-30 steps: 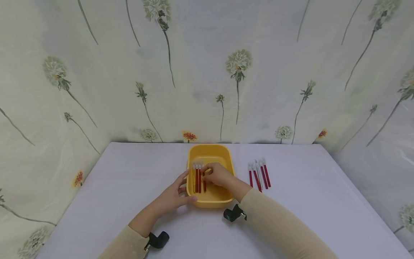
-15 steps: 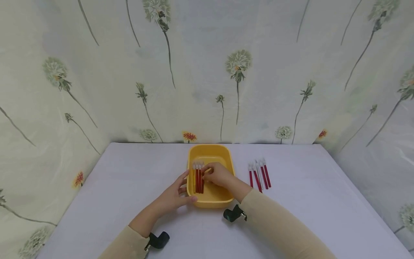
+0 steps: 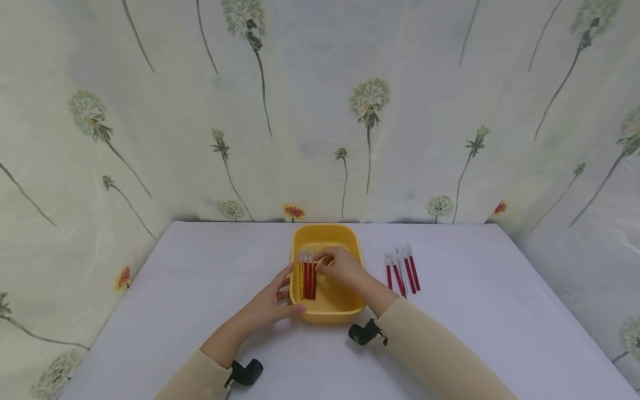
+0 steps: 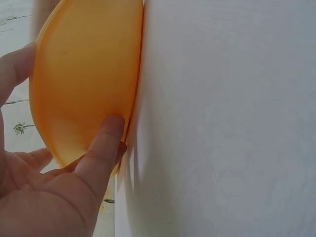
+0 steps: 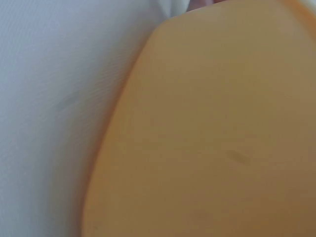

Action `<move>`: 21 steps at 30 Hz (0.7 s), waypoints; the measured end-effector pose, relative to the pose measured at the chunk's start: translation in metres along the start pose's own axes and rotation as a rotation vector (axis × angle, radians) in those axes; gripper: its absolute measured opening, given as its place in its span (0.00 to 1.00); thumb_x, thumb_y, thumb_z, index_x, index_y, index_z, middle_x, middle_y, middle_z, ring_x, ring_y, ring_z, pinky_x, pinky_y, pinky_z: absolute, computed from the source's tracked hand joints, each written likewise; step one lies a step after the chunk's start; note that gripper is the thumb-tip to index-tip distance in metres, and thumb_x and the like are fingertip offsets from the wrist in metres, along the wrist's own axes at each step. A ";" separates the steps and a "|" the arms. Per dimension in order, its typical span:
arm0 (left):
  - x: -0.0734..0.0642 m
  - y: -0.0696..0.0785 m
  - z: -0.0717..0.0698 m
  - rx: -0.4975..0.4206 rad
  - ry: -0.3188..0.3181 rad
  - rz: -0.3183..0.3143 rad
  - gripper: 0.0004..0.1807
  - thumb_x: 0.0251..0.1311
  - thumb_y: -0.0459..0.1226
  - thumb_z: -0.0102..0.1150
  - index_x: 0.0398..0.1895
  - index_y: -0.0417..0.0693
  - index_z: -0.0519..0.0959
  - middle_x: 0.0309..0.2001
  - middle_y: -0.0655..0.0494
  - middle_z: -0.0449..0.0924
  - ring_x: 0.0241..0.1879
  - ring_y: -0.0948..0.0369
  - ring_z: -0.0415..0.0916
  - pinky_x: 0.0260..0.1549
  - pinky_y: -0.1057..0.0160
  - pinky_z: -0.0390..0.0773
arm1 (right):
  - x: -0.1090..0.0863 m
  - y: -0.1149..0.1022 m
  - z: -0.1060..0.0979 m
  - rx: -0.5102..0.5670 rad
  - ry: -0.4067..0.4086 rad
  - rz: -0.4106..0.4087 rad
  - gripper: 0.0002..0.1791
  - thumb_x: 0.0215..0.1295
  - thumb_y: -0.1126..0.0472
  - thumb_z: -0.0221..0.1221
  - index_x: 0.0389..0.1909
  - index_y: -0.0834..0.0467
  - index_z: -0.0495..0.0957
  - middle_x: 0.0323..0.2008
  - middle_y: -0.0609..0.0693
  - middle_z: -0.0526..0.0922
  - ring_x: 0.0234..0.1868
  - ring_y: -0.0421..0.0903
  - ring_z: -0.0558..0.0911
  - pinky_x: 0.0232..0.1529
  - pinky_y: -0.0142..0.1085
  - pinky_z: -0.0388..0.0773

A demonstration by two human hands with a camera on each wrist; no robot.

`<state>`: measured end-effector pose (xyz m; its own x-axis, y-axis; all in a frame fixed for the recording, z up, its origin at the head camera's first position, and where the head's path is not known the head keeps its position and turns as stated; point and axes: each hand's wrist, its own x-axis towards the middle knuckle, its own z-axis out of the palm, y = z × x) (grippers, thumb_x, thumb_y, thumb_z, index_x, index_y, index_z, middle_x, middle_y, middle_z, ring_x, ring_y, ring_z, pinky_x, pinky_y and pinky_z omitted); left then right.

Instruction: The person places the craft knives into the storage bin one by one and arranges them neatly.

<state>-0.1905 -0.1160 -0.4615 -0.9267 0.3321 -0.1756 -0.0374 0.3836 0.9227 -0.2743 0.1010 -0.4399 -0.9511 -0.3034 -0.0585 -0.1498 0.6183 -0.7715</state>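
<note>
A yellow plastic tray (image 3: 332, 318) stands on the white table. My left hand (image 3: 272, 300) holds its near left corner, the thumb (image 4: 101, 153) on the near wall and the other fingers along the left side. Inside the tray lies a row of slim paintbrushes (image 3: 309, 280) with pale tips, one handle yellow and several red. My right hand (image 3: 342, 269) is over the tray, its index finger and thumb slightly parted beside the rightmost brush in the row. Whether a fingertip still touches that brush is too small to tell. In the right wrist view the tray wall (image 5: 207, 113) hides the fingers.
Right of the tray, several more paintbrushes (image 3: 403, 272) lie loosely fanned on the table (image 3: 465, 311), mostly red-handled, one whitish. The right forearm passes close to their lower ends. A dandelion-printed cloth (image 3: 320, 111) hangs behind the table.
The rightmost brush in the tray moved left against the row. My right fingers have since shifted slightly right, away from it. The left hand keeps its place on the tray.
</note>
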 end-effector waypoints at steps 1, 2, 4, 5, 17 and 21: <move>0.000 0.000 0.000 0.000 0.000 -0.001 0.57 0.55 0.51 0.73 0.81 0.62 0.44 0.75 0.45 0.57 0.70 0.46 0.64 0.64 0.43 0.69 | -0.001 -0.002 -0.002 -0.010 0.004 -0.007 0.09 0.66 0.64 0.65 0.45 0.56 0.85 0.34 0.48 0.83 0.35 0.46 0.78 0.37 0.35 0.79; 0.000 0.000 0.000 0.001 0.000 -0.001 0.57 0.55 0.51 0.73 0.81 0.62 0.44 0.75 0.45 0.57 0.70 0.46 0.64 0.64 0.43 0.69 | -0.003 -0.003 -0.003 -0.022 0.007 -0.017 0.09 0.66 0.63 0.65 0.45 0.56 0.85 0.34 0.47 0.83 0.35 0.45 0.78 0.37 0.35 0.79; 0.001 -0.001 0.000 0.003 0.000 -0.003 0.57 0.55 0.52 0.73 0.81 0.63 0.44 0.75 0.46 0.58 0.70 0.46 0.64 0.64 0.42 0.69 | -0.007 -0.007 -0.008 -0.042 0.011 -0.022 0.09 0.66 0.62 0.65 0.46 0.54 0.85 0.34 0.47 0.82 0.36 0.45 0.78 0.38 0.35 0.80; 0.001 -0.001 0.000 0.004 0.001 -0.004 0.57 0.55 0.52 0.73 0.81 0.63 0.44 0.75 0.46 0.58 0.70 0.46 0.64 0.64 0.42 0.69 | -0.009 -0.008 -0.010 -0.054 0.013 -0.019 0.09 0.66 0.61 0.65 0.46 0.54 0.85 0.35 0.46 0.82 0.37 0.45 0.79 0.39 0.35 0.80; 0.000 0.001 0.000 0.009 0.009 -0.010 0.58 0.54 0.52 0.73 0.81 0.63 0.45 0.75 0.46 0.58 0.70 0.46 0.65 0.64 0.41 0.68 | -0.031 -0.017 -0.045 -0.098 0.031 -0.041 0.10 0.68 0.58 0.65 0.48 0.54 0.84 0.38 0.48 0.82 0.39 0.48 0.79 0.39 0.38 0.81; -0.001 0.002 0.001 0.004 0.011 -0.013 0.58 0.54 0.51 0.74 0.81 0.63 0.45 0.75 0.45 0.58 0.70 0.46 0.64 0.64 0.41 0.68 | -0.038 -0.013 -0.057 -0.104 0.048 -0.046 0.10 0.67 0.57 0.65 0.48 0.53 0.85 0.38 0.48 0.82 0.38 0.48 0.79 0.39 0.37 0.81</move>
<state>-0.1894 -0.1150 -0.4598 -0.9303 0.3176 -0.1836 -0.0479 0.3910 0.9191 -0.2519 0.1453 -0.3914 -0.9540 -0.2997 0.0073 -0.2182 0.6774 -0.7025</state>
